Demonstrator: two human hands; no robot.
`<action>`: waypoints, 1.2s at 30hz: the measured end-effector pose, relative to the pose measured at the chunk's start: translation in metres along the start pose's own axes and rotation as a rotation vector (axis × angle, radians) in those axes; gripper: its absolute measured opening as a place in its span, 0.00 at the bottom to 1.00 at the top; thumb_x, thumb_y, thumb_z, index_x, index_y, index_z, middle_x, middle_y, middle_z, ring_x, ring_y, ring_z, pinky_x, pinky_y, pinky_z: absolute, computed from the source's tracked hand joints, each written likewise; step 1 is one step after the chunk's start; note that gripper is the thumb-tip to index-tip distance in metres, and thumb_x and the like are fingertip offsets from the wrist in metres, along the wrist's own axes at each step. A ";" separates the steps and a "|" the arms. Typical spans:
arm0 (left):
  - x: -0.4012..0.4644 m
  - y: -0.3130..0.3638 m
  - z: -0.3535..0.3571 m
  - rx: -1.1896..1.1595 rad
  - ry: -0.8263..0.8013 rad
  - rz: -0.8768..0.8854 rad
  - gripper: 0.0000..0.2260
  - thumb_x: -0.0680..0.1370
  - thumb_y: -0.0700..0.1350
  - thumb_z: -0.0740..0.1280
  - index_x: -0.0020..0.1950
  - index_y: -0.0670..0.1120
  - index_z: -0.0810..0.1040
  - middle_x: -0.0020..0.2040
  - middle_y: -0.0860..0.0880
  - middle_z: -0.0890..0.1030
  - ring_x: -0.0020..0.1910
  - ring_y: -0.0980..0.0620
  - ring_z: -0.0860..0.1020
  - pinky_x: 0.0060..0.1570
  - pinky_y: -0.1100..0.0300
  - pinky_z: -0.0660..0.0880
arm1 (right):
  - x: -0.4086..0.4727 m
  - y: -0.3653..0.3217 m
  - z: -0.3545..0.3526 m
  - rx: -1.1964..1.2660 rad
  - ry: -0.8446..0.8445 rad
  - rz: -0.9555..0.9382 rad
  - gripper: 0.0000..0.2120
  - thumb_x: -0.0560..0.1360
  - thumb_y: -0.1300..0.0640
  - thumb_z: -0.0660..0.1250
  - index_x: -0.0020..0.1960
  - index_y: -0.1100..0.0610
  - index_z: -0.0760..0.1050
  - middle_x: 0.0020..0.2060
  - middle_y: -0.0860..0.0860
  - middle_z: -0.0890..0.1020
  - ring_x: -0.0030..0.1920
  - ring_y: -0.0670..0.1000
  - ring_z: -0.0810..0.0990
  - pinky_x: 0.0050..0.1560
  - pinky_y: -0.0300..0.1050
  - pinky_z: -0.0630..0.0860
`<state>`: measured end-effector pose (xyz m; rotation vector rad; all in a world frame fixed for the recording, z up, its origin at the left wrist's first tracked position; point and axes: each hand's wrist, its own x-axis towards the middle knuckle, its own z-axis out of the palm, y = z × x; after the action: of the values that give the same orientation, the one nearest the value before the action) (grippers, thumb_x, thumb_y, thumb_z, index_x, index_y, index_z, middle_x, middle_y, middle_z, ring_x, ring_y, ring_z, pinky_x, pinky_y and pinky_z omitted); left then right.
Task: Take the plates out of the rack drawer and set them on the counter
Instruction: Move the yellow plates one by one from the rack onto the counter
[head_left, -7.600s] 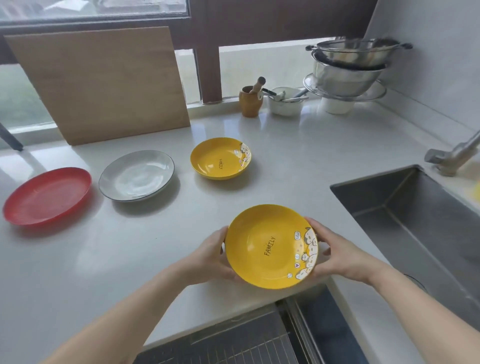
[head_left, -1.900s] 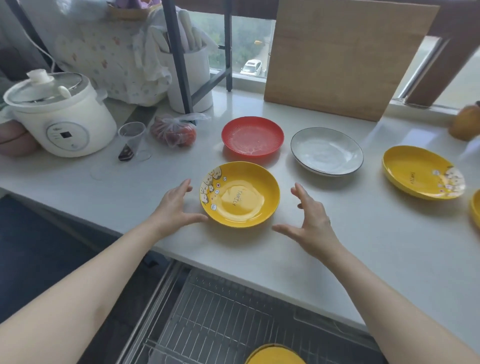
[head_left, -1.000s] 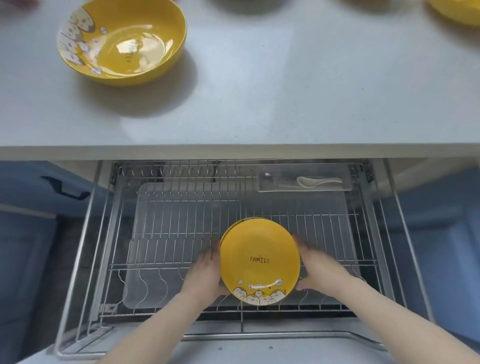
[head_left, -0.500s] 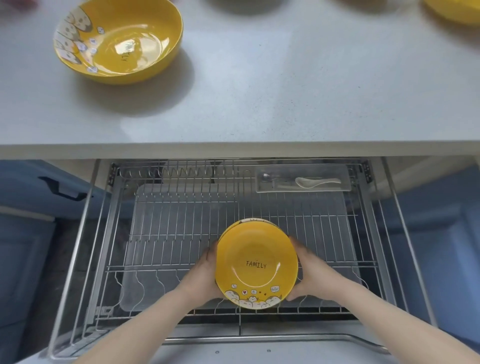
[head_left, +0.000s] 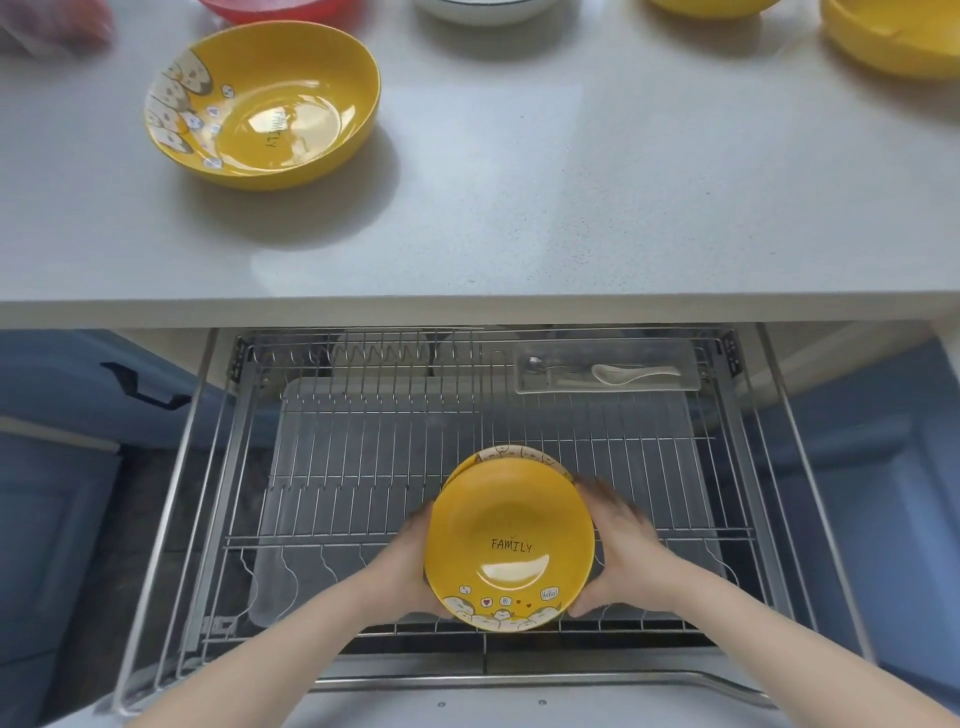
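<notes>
A yellow "FAMILY" plate (head_left: 509, 540) is tilted up over the wire rack drawer (head_left: 363, 467), face toward me. My left hand (head_left: 408, 564) grips its left rim and my right hand (head_left: 621, 551) grips its right rim. Just behind it the rim of another yellow plate (head_left: 511, 453) stands in the rack. On the counter (head_left: 571, 182) above lies a yellow "FAMILY" plate (head_left: 262, 101). At the top edge sit parts of a red plate (head_left: 275, 8), a white plate (head_left: 483, 8) and two more yellow plates (head_left: 711, 5) (head_left: 893, 36).
A clear tray (head_left: 608, 374) with a white spoon and a metal spoon sits at the drawer's back right. Blue cabinet fronts flank the drawer, with a dark handle (head_left: 145, 387) on the left. The drawer's front rail (head_left: 519, 680) runs below my forearms.
Over the last second the plate in my hands has tipped up and risen slightly from the rack, which uncovers the rim of a second plate behind it. The view has pulled back a little.
</notes>
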<state>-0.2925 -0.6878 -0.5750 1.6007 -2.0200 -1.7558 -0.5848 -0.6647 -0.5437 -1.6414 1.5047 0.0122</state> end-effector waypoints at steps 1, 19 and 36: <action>-0.003 0.002 -0.002 0.009 0.005 0.016 0.51 0.57 0.53 0.84 0.73 0.57 0.59 0.70 0.56 0.66 0.68 0.55 0.68 0.68 0.53 0.71 | -0.002 -0.002 -0.001 0.014 0.000 -0.012 0.60 0.49 0.32 0.77 0.73 0.36 0.49 0.73 0.44 0.61 0.74 0.49 0.58 0.73 0.58 0.56; -0.092 0.155 -0.127 0.193 0.133 0.307 0.52 0.61 0.63 0.79 0.73 0.69 0.48 0.70 0.74 0.53 0.71 0.72 0.53 0.67 0.70 0.58 | -0.095 -0.101 -0.118 0.260 0.257 -0.165 0.67 0.50 0.30 0.82 0.77 0.30 0.42 0.77 0.29 0.47 0.78 0.35 0.39 0.78 0.59 0.51; 0.047 0.254 -0.240 0.215 0.289 0.224 0.52 0.61 0.58 0.80 0.77 0.60 0.52 0.74 0.58 0.60 0.73 0.59 0.57 0.74 0.53 0.59 | 0.035 -0.119 -0.304 0.030 0.293 -0.190 0.59 0.61 0.41 0.82 0.81 0.49 0.49 0.78 0.45 0.58 0.80 0.49 0.49 0.78 0.57 0.53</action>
<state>-0.3378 -0.9328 -0.3254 1.5018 -2.1973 -1.1930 -0.6405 -0.8868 -0.3090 -1.8139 1.5460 -0.3675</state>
